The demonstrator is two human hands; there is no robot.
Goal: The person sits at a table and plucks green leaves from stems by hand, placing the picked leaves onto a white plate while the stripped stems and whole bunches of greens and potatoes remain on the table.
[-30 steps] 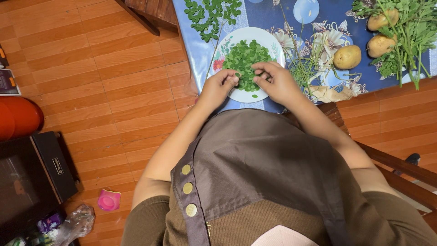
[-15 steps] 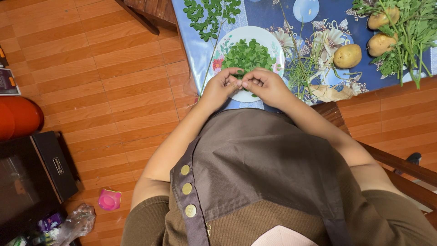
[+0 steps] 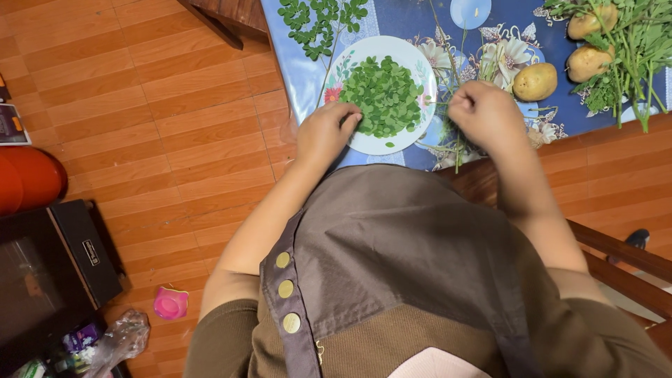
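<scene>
Brown apron nearest you; your left hand [image 3: 323, 133] rests curled on the white round plate's [image 3: 424, 75] rim beside the heap of small green leaves [image 3: 382, 94]. Your right hand [image 3: 483, 113], grip pinched on thin bare green stems [image 3: 455, 150], should strip gently, dropping leaves over the plate on the desk.

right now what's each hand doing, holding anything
Left hand: curled at the plate rim, touching the picked leaves; hold unclear.
Right hand: closed on thin bare stems.
</scene>
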